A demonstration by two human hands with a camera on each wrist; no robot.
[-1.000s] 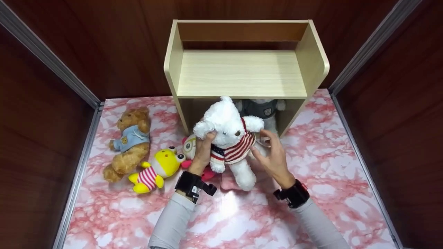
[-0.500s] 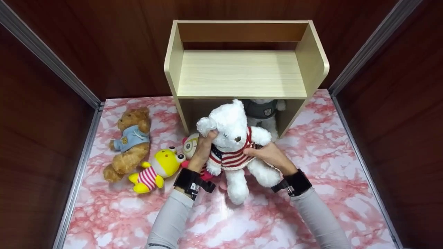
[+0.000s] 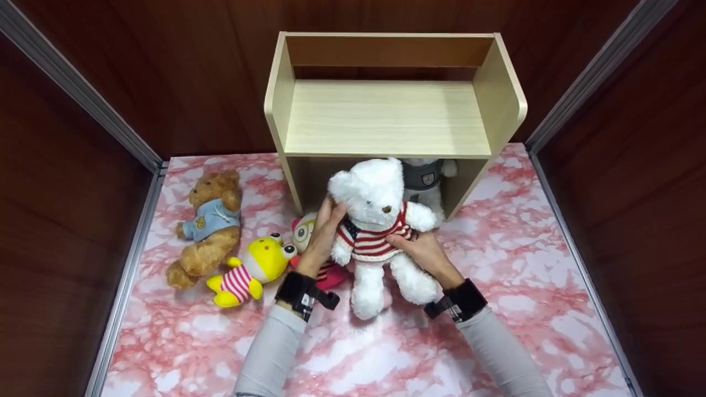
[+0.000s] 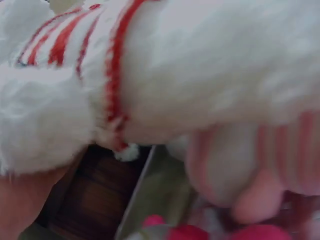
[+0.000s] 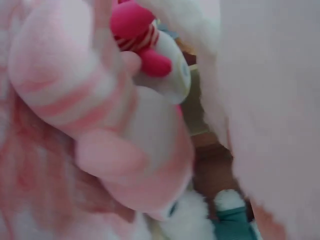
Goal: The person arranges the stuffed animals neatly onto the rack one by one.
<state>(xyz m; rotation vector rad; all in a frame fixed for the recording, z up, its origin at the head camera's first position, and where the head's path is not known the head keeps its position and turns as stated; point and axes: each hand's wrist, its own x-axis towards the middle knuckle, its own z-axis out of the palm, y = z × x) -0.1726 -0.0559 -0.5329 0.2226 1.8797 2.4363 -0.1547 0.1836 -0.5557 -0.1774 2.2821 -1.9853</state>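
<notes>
White bear gripped at head and sweater, in front of the shelf unit

The white bear (image 3: 375,220) is held facing the near side, head toward the far end, in front of the lower opening of the shelf unit (image 3: 386,118). The left side of its head is gripped by the left hand (image 3: 325,231); the fingers behind it are mostly hidden. The striped sweater (image 3: 370,248) is pinched by the right hand (image 3: 422,251), thumb in front, remaining fingers out of sight behind.

Handling, as judged: the plush is likely soft and floppy, so the trunk is best supported from behind, with the head only steadied. The knit may stretch if pulled alone; the body should be gripped through it. The legs hang loose and should be watched for catching.

Surroundings: below the bear, a pink striped toy (image 5: 100,125) is seen in both wrist views; in the head view it is almost wholly covered. The left hand is crowded by a goggled toy (image 3: 302,232), partly hidden by that arm. A yellow toy (image 3: 265,259) and a brown bear (image 3: 212,220) lie farther left on the surface (image 3: 551,298). The right part of the lower compartment is occupied by a grey-topped bear (image 3: 423,179). Headroom there is limited by the middle board's front edge.
</notes>
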